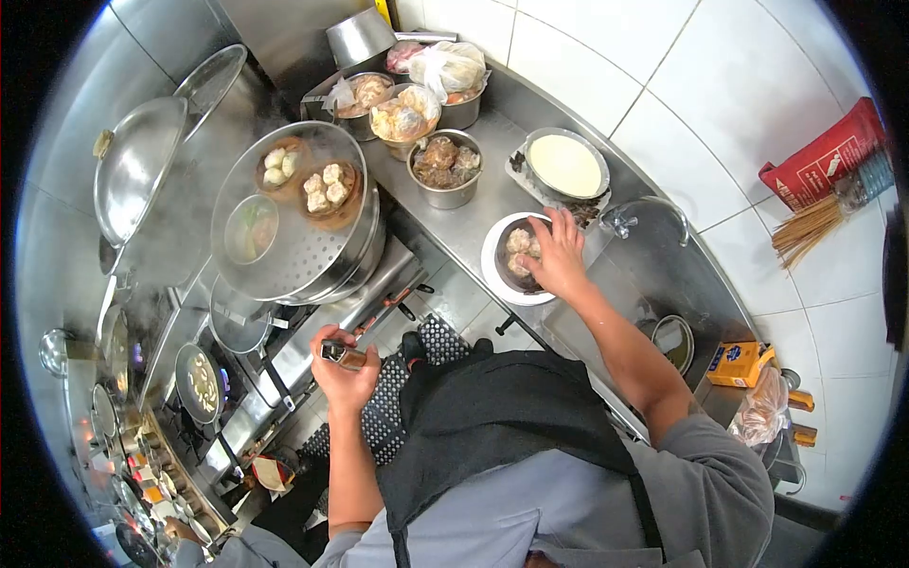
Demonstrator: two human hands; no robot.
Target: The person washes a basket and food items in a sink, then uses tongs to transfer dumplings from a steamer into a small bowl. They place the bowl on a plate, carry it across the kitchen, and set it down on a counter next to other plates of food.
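My right hand [561, 254] reaches over a small dark bowl of dumplings [519, 244] on a white plate [494, 275], its fingers on the bowl's rim and at the dumplings. My left hand [345, 369] is wrapped round a small metal-ended object [343, 355] near the stove's front edge. Beyond it, a large steamer [294, 275] holds two small baskets of dumplings [329, 189] and a round dish [251, 229], with steam rising.
Metal pots of food [445, 168] stand at the back of the counter. A round pan of pale batter [566, 165] sits beside the faucet [620, 221] and sink. A frying pan [200, 383] is on the left burners. Another person's sleeve [251, 547] shows at the lower left.
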